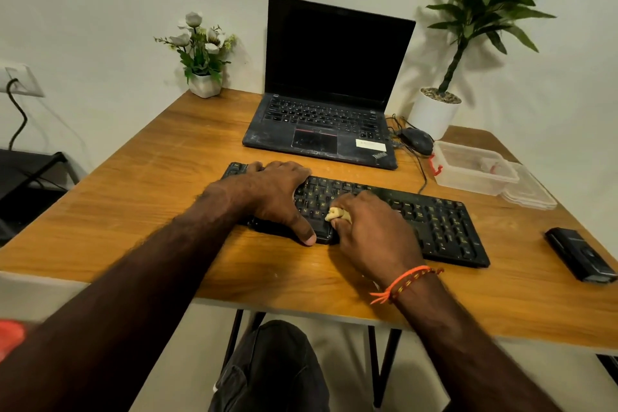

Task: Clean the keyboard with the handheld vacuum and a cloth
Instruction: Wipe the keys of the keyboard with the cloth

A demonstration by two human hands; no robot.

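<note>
1. As the keyboard (418,217) lay flat on the desk (150,184) before me, near its front edge, my left hand (274,191) rested on its left part with the fingers spread, the thumb down on the near edge.
2. My right hand (371,231) pinched a small yellowish cloth (337,213) with curled fingers, pressing it on the keys near the middle.
3. I judged the keyboard light and stiff, so it would slide on the smooth wood unless held down; the keys were loose parts, so I wanted gentle pressure.
4. The best hold seemed the frame at an end, not the keys.
5. Its long axis ran from left, farther from me, to right, nearer; the key rows faced me.
6. The handheld vacuum (580,256), I believe, lay apart at the right.
</note>
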